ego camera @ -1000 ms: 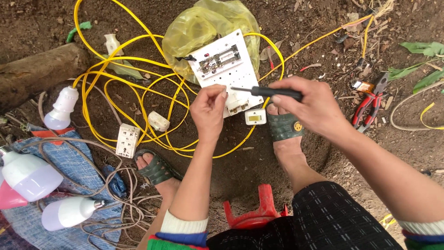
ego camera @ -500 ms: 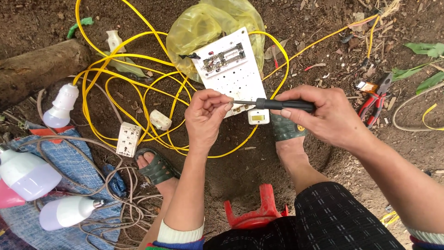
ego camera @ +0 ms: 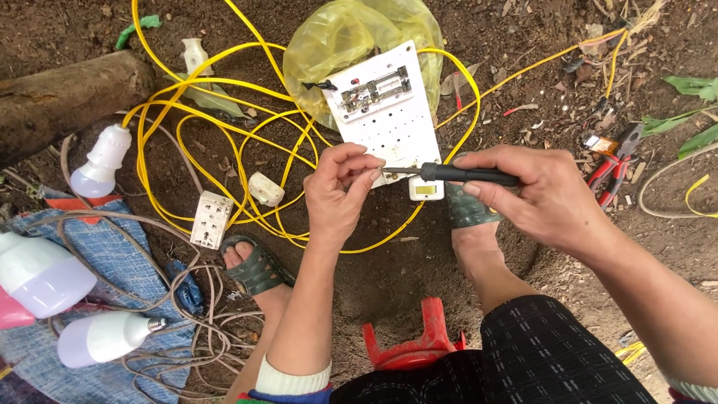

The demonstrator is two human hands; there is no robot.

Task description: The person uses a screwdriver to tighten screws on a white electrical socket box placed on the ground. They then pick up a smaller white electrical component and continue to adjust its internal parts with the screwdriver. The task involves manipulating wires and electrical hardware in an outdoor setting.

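The right hand (ego camera: pixel 542 196) reaches in from the right, its fingers wrapped around the black handle of a screwdriver (ego camera: pixel 456 174) held level, the shaft pointing left. The left hand (ego camera: pixel 336 193) rises from below with its wrist bent, thumb and fingertips pinched together right at the screwdriver's tip; whatever small part they hold is too tiny to make out. Both hands hover just above the lower edge of a white switch board (ego camera: pixel 389 112), which lies tilted on the bare soil with a yellow plastic bag (ego camera: pixel 344 37) under its upper end.

The ground is dark earth scattered with dry leaves. Yellow cable (ego camera: pixel 187 127) loops widely across it, around a loose white socket (ego camera: pixel 211 219). A log (ego camera: pixel 60 101) lies at the upper left, with a white bulb (ego camera: pixel 101 161) beside it and more bulbs on a blue cloth (ego camera: pixel 112 262) at the lower left. Red-handled pliers (ego camera: pixel 617 161) rest at the right. Two sandalled feet stand on the dirt below the hands, a red stool (ego camera: pixel 411 348) between the legs.
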